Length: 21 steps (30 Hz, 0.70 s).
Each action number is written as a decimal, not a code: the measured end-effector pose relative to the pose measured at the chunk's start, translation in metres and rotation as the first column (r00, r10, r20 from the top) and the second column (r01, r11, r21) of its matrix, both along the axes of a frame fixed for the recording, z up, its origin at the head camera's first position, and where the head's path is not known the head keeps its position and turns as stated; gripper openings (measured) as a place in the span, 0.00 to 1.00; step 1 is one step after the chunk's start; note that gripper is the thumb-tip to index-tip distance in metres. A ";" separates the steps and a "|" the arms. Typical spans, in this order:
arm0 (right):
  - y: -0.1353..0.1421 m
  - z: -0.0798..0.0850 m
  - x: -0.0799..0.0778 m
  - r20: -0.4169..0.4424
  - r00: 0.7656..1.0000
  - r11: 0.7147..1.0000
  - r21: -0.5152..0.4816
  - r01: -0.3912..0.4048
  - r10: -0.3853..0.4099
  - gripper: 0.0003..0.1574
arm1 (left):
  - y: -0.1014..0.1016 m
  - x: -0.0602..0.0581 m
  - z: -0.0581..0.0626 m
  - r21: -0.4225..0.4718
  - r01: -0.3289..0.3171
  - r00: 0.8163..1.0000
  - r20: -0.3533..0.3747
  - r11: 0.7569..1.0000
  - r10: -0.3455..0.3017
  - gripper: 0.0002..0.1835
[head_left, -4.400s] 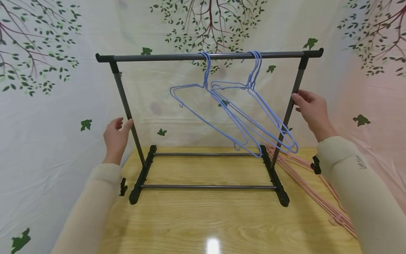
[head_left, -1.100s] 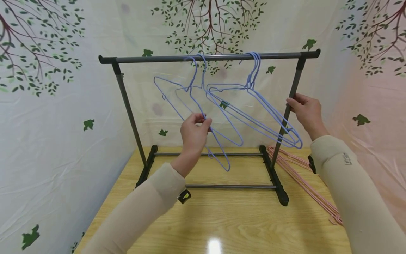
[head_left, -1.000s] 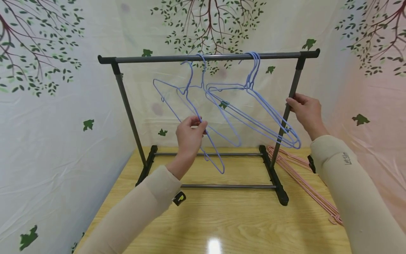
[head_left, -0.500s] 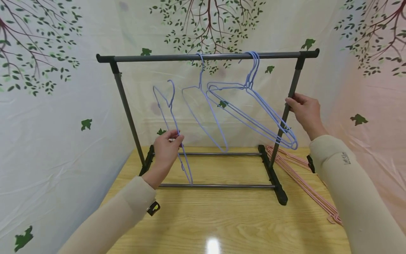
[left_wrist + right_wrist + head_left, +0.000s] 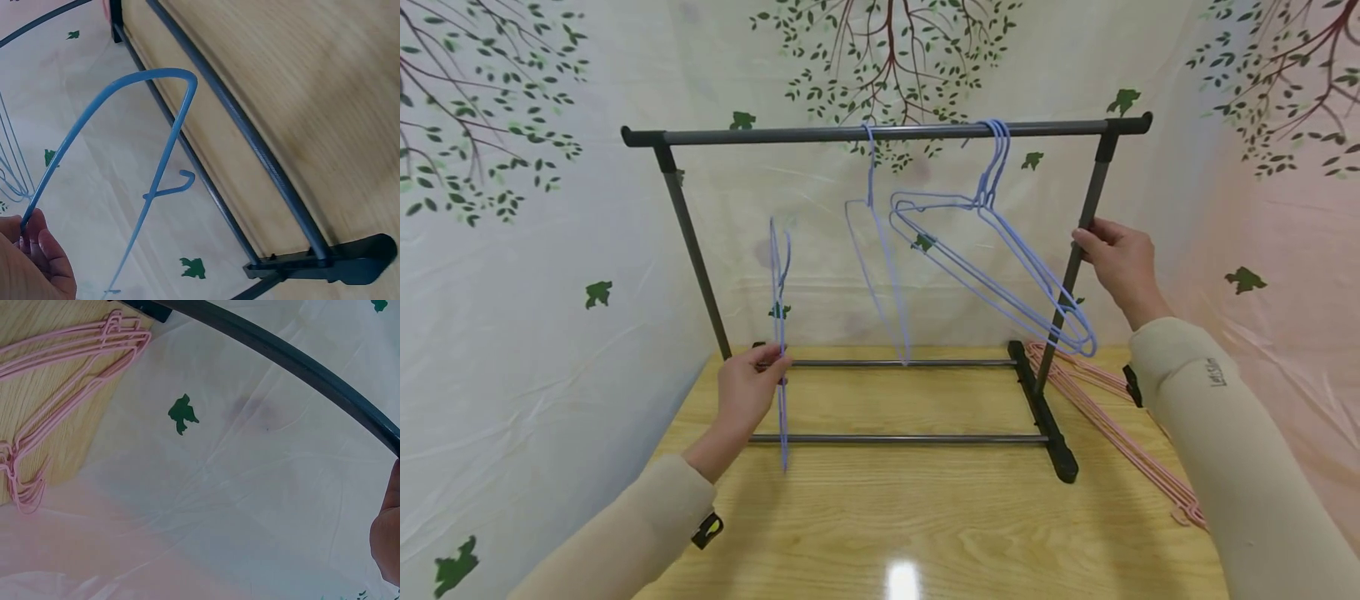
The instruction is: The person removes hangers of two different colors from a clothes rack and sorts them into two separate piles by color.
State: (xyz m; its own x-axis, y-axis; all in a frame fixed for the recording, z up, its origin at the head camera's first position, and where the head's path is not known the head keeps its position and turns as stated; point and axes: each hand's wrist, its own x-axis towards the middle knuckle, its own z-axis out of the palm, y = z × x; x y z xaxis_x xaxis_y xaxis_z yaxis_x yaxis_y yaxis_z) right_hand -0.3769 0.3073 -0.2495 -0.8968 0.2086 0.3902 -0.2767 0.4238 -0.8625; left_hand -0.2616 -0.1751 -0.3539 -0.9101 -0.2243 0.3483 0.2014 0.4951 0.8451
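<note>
Pinches a blue hanger [image 5: 139, 77] between thumb and fingers of the left grip [image 5: 745, 392], roughly upright, well below the rail [image 5: 760, 136] at the left end of the black rack [image 5: 685, 229]. Almost edge-on to the head view, reduced to a few thin lines. Crosses both crossbars [image 5: 925, 439] in that view; touching or apart, cannot tell. Over to the right: grasps the right post [image 5: 1093, 187] in the right grip [image 5: 1123, 271], partway up. On to mid-rail, to a lone blue hanger [image 5: 871, 179], also turned narrow. Then to a bunch of blue hangers [image 5: 984, 198], hooked close together, overlapping that same post at the lower corners. Down to the worktop [image 5: 1000, 533], to a pile of pink hangers [image 5: 1122, 442] outside the right foot [image 5: 1043, 417], covered at the near end by the right sleeve [image 5: 1232, 450]. Mostly hidden behind hand and cuff in the head view, yet plain in the left wrist view: the left foot [image 5: 359, 259]. Behind everything, pale cloth [image 5: 512, 375] printed with branches and green leaves.
</note>
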 end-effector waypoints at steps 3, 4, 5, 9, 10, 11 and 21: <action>0.000 0.000 0.000 -0.005 1.000 1.000 -0.001 0.002 -0.002 0.33 | -0.005 0.007 -0.006 -0.015 0.005 1.000 0.001 1.000 -0.005 0.13; 0.000 0.000 0.000 -0.007 1.000 1.000 -0.002 0.003 -0.003 0.33 | -0.007 0.008 -0.008 -0.031 0.004 1.000 0.002 1.000 -0.004 0.13; 0.001 0.000 0.000 -0.007 1.000 1.000 -0.001 0.005 -0.005 0.33 | -0.009 0.010 -0.010 -0.054 -0.001 1.000 -0.005 0.999 0.001 0.12; 0.003 -0.001 0.000 0.000 1.000 1.000 -0.011 0.000 0.000 0.33 | -0.017 0.010 -0.019 -0.114 -0.026 0.999 -0.042 0.993 0.022 0.11; 0.003 -0.001 0.000 -0.001 1.000 1.000 -0.008 -0.001 0.001 0.33 | -0.020 0.010 -0.021 -0.126 -0.034 0.998 -0.056 0.991 0.027 0.11; 0.003 -0.001 0.000 0.001 1.000 1.000 -0.008 -0.001 0.001 0.34 | -0.022 0.009 -0.022 -0.136 -0.042 0.997 -0.070 0.990 0.033 0.11; 0.001 -0.001 0.001 0.006 1.000 1.000 -0.009 -0.011 0.011 0.34 | -0.048 0.003 -0.036 -0.213 -0.128 0.968 -0.240 0.969 0.075 0.09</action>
